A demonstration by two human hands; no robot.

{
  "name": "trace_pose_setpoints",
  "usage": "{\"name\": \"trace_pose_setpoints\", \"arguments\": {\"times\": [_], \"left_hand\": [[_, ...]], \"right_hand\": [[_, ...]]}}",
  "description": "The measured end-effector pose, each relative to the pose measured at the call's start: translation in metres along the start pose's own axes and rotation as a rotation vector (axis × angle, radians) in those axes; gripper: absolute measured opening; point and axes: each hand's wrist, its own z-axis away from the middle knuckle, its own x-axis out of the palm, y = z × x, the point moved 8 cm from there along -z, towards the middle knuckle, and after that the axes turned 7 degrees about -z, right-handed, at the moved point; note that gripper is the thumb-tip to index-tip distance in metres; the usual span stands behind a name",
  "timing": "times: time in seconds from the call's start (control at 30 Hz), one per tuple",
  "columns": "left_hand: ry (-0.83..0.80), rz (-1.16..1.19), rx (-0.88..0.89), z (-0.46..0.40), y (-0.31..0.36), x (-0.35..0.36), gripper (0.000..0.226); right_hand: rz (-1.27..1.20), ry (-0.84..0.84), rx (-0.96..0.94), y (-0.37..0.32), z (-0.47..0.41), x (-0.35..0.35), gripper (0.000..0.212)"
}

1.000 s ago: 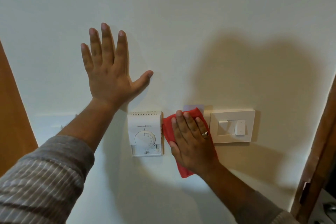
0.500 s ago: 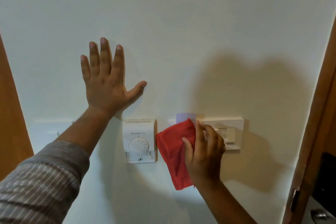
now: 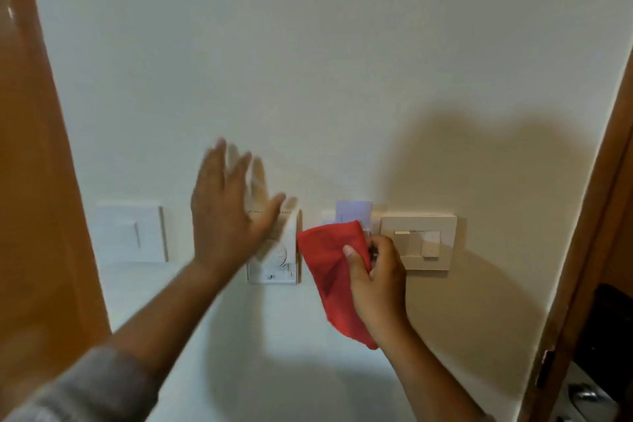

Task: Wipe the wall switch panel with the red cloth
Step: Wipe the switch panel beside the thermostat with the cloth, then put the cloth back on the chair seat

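Red cloth (image 3: 329, 271) bunched in the right hand (image 3: 378, 281), just left of the beige switch panel (image 3: 418, 241) on the wall (image 3: 308, 62).

Right hand's thumb and curled fingers clamp the cloth's right edge, so most of the fabric spreads to the left of that grasp and a tail hangs below it; the knuckles overlap the panel's left edge, while its two rockers lie clear to the right. A pale card (image 3: 353, 212) pokes up just above the cloth. Farther left of the grasp, the left hand (image 3: 227, 216) is spread flat with nothing in it, motion-blurred, in front of the white dial thermostat (image 3: 277, 264); whether it touches is unclear. Beyond it sits a white wall plate (image 3: 132, 234).
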Motion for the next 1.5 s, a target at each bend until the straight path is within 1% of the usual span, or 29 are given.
{"name": "trace_pose_setpoints", "arguments": {"times": [0.03,0.07,0.1,0.13,0.2,0.23,0.27,0.3,0.37,0.43,0.5,0.57,0.6,0.67,0.77,0.83,0.93,1.0,1.13,1.2,1.27,1.4,1.5], "left_hand": [[0.009,0.079,-0.014,0.037,0.006,-0.003,0.073],[-0.035,0.165,-0.054,0.074,0.01,-0.003,0.063],[-0.116,0.273,-0.137,0.104,0.011,0.001,0.057],[-0.253,0.41,-0.29,0.131,0.007,0.006,0.054],[-0.545,0.737,-0.627,0.175,-0.002,0.023,0.055],[-0.678,0.888,-0.743,0.189,-0.005,0.028,0.055],[-0.77,0.997,-0.803,0.196,-0.009,0.026,0.051],[-0.806,1.063,-0.826,0.198,-0.015,0.019,0.045],[-0.803,1.125,-0.851,0.202,-0.037,-0.003,0.035],[-0.79,1.172,-0.881,0.211,-0.053,-0.018,0.031],[-0.78,1.183,-0.9,0.222,-0.081,-0.041,0.027],[-0.747,1.198,-0.919,0.23,-0.106,-0.06,0.022],[-0.731,1.195,-0.936,0.234,-0.119,-0.069,0.021],[-0.726,1.183,-0.972,0.245,-0.145,-0.084,0.024],[-0.77,1.15,-1.016,0.274,-0.184,-0.103,0.029],[-0.788,1.08,-1.032,0.295,-0.209,-0.111,0.031],[-0.841,0.976,-1.03,0.337,-0.243,-0.119,0.038],[-0.852,0.917,-1.082,0.377,-0.273,-0.124,0.041],[-0.879,0.806,-1.176,0.444,-0.314,-0.134,0.043],[-0.905,0.751,-1.264,0.487,-0.344,-0.134,0.044],[-0.949,0.685,-1.299,0.521,-0.364,-0.136,0.047],[-1.06,0.531,-1.376,0.614,-0.408,-0.135,0.048],[-1.111,0.448,-1.37,0.674,-0.428,-0.125,0.053]], "right_hand": [[-0.047,-0.048,0.026,0.0,0.007,0.003,0.016],[-0.109,-0.089,0.061,-0.001,0.017,0.007,0.014],[-0.177,-0.115,0.093,-0.002,0.026,0.009,0.014],[-0.249,-0.128,0.136,-0.002,0.039,0.014,0.016],[-0.357,-0.14,0.22,-0.006,0.065,0.025,0.017],[-0.394,-0.146,0.26,-0.008,0.079,0.033,0.017],[-0.426,-0.149,0.302,-0.012,0.093,0.041,0.016],[-0.45,-0.142,0.332,-0.017,0.105,0.048,0.015],[-0.483,-0.1,0.384,-0.03,0.135,0.067,0.013],[-0.487,-0.073,0.406,-0.04,0.155,0.078,0.013],[-0.438,-0.085,0.407,-0.056,0.184,0.1,0.016],[-0.376,-0.177,0.39,-0.068,0.211,0.122,0.021],[-0.344,-0.233,0.398,-0.071,0.227,0.133,0.027],[-0.315,-0.322,0.456,-0.071,0.259,0.154,0.04],[-0.295,-0.414,0.587,-0.062,0.308,0.184,0.052],[-0.272,-0.471,0.65,-0.053,0.335,0.201,0.06],[-0.235,-0.505,0.745,-0.032,0.378,0.224,0.065],[-0.234,-0.537,0.825,-0.009,0.417,0.247,0.069],[-0.208,-0.581,0.908,0.03,0.479,0.278,0.07],[-0.2,-0.633,0.987,0.057,0.519,0.301,0.072],[-0.189,-0.656,1.059,0.081,0.552,0.311,0.073],[-0.161,-0.718,1.219,0.144,0.643,0.337,0.075],[-0.129,-0.722,1.289,0.186,0.696,0.348,0.076]]}}
